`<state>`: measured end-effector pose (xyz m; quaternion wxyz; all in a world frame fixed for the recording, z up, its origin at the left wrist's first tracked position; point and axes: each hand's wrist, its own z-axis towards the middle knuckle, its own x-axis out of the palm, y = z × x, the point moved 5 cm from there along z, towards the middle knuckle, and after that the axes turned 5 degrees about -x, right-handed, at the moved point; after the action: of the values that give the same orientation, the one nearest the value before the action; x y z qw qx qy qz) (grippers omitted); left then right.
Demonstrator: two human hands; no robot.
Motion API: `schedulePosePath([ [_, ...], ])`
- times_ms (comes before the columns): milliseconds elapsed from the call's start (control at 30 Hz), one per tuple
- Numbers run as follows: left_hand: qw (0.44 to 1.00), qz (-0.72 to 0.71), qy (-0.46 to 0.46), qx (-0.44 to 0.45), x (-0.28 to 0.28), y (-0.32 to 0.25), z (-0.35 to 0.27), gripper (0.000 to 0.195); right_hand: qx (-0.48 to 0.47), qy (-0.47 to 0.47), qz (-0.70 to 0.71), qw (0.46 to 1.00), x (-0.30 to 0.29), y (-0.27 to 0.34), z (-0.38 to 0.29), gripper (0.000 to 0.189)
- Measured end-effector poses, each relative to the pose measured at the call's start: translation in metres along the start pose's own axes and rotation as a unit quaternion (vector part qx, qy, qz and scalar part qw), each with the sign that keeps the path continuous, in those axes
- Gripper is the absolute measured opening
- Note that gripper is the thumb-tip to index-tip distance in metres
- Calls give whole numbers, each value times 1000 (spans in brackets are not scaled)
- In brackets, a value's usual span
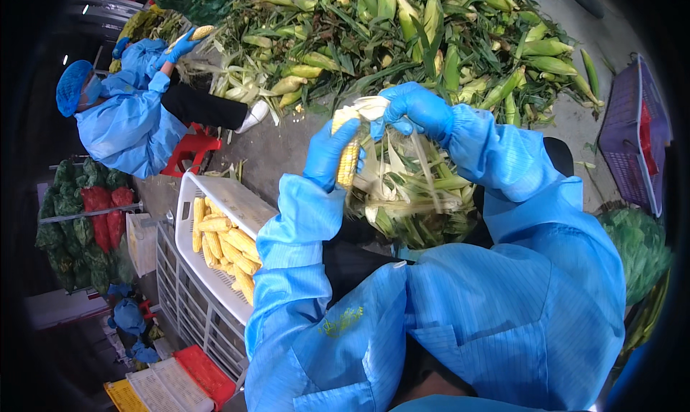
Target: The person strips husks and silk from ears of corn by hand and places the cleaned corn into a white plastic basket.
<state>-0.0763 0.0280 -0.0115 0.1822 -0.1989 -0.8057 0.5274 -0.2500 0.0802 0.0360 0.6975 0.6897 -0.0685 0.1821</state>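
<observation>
My left hand (325, 156), in a blue glove, is closed around a yellow corn cob (347, 163) whose kernels are bare along most of its length. At the cob's upper end, my gloved right hand (420, 112) pinches the pale husk and stalk end (372, 109). Thin pale strands of husk hang below the right hand. Beneath both hands, between my knees, is a heap of stripped husks (415, 196). To the left of my left forearm, a white plastic crate (232, 193) holds several bare cobs (232, 245).
A large pile of unhusked corn (388, 40) covers the floor ahead. At left, a co-worker (126, 110) on a red stool (194, 148) holds a cob. A purple crate (625, 142) and green mesh sack (636, 250) stand right; a grey metal rack (194, 299) is by the white crate.
</observation>
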Motion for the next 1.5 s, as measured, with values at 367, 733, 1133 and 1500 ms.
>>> schedulePosePath([
  [367, 979, -188, 70, -43, -29, -36, 2, 89, -31, 321, -695, 643, 23, -13, -26, 46],
  [733, 949, -310, 52, -16, -86, -44, -26, 90, 80, 267, -616, 736, -32, -94, -6, 42],
  [1133, 915, -400, 10, 54, -157, -46, -71, 88, 74, 214, -133, 965, 78, -75, 13, 87],
  [1500, 971, -186, -123, 87, -60, -53, -44, 79, 228, 215, -234, 920, 96, -113, -9, 37],
])
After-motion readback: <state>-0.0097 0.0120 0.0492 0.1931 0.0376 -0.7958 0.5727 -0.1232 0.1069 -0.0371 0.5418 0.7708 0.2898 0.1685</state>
